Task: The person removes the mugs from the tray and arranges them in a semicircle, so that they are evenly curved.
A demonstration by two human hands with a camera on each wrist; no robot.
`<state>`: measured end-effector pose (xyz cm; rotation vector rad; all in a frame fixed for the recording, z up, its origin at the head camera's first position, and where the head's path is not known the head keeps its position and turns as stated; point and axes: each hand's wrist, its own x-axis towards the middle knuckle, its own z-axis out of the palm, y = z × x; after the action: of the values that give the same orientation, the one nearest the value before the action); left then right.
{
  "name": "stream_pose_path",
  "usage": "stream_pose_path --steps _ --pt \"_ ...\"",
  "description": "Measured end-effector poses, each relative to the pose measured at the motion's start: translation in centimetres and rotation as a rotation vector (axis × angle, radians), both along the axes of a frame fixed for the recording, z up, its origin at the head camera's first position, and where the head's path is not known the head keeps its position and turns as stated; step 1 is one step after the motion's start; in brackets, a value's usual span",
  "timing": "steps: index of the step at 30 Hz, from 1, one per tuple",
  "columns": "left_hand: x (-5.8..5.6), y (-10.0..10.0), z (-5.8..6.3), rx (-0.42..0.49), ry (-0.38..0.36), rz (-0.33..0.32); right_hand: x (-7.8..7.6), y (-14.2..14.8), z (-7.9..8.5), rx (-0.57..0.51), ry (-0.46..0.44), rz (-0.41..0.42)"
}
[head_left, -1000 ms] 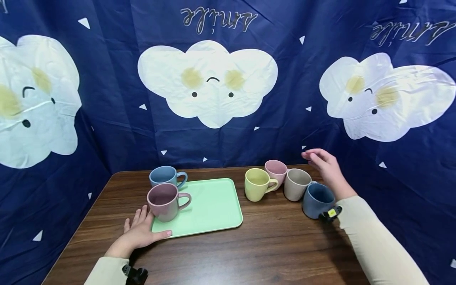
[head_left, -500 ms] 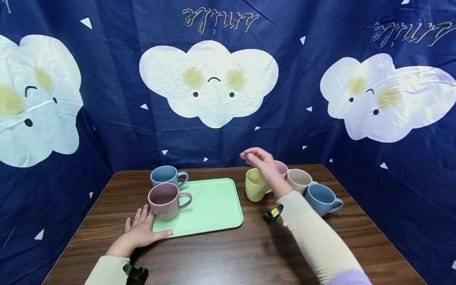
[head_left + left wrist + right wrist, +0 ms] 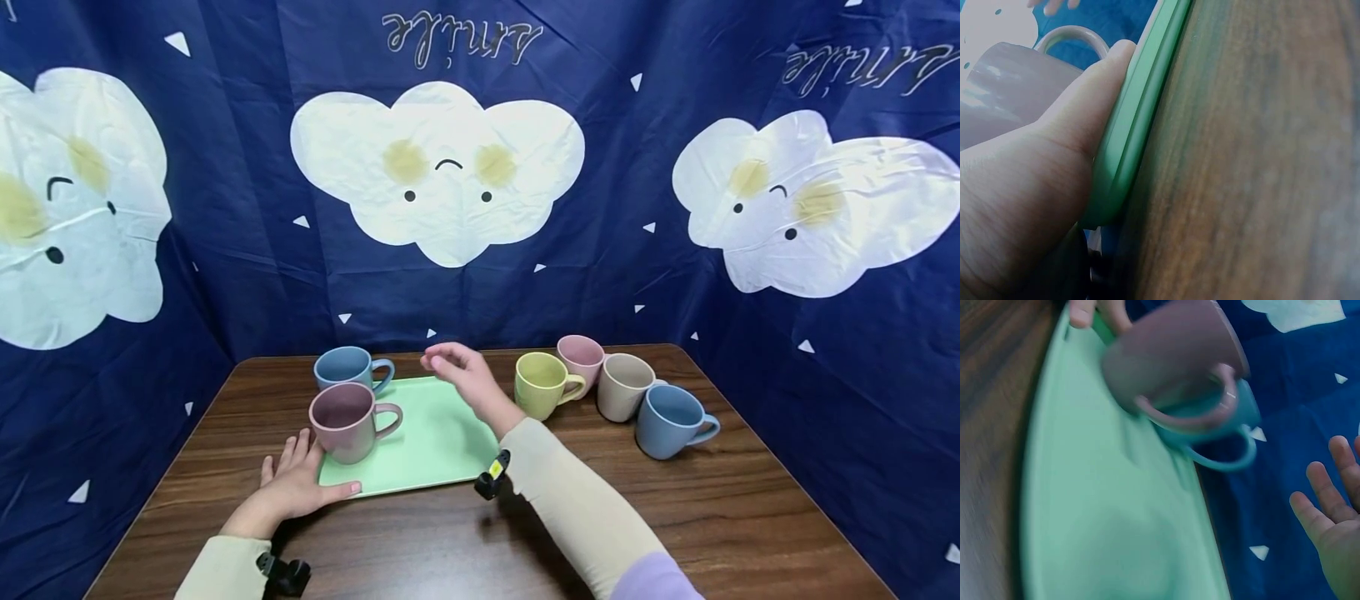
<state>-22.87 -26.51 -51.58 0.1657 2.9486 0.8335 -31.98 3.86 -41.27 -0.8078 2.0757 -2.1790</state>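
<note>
My left hand [image 3: 291, 487] rests at the near left corner of a light green tray [image 3: 442, 450], its fingers spread and its thumb lying along the rim. In the left wrist view the thumb [image 3: 1094, 94] touches the edge of the tray. A mauve mug [image 3: 345, 423] stands on the left part of the tray, close to those fingers. Just behind it is a blue mug [image 3: 343, 367] at the far left corner; whether it sits fully on the tray is hidden. Above the tray's right half hovers my right hand [image 3: 471, 383], holding nothing, fingers loosely bent.
Right of the tray stand a yellow mug [image 3: 536, 387], a pink mug [image 3: 579, 354], a beige-grey mug [image 3: 622, 392] and another blue mug [image 3: 663, 425], close together on the wooden table [image 3: 420, 550]. A dark blue cloth [image 3: 480, 308] with clouds hangs behind and at both sides.
My right hand has swept left, from above the right-hand blue mug, past the yellow mug, to over the tray. The left hand, tray and mugs have stayed in place.
</note>
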Motion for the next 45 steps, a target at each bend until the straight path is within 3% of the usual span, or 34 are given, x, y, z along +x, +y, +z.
stream_pose_path --steps 8,18,25,37,45 --pt "-0.1 -0.2 0.4 -0.029 -0.026 -0.004 0.7 -4.3 -2.6 0.040 -0.041 0.024" --pt "0.0 0.0 0.0 -0.018 0.008 0.001 1.8 -7.7 -5.0 0.101 -0.089 0.038" --pt "-0.1 0.1 0.1 -0.020 -0.007 0.004 2.2 -8.2 -5.6 0.062 -0.164 0.085" --pt "0.7 0.7 2.0 -0.045 -0.066 -0.001 2.0 -8.1 -7.0 0.009 -0.135 0.077" --pt "0.6 0.7 2.1 -0.061 -0.066 0.001 2.1 -8.5 -7.0 0.011 -0.098 0.034"
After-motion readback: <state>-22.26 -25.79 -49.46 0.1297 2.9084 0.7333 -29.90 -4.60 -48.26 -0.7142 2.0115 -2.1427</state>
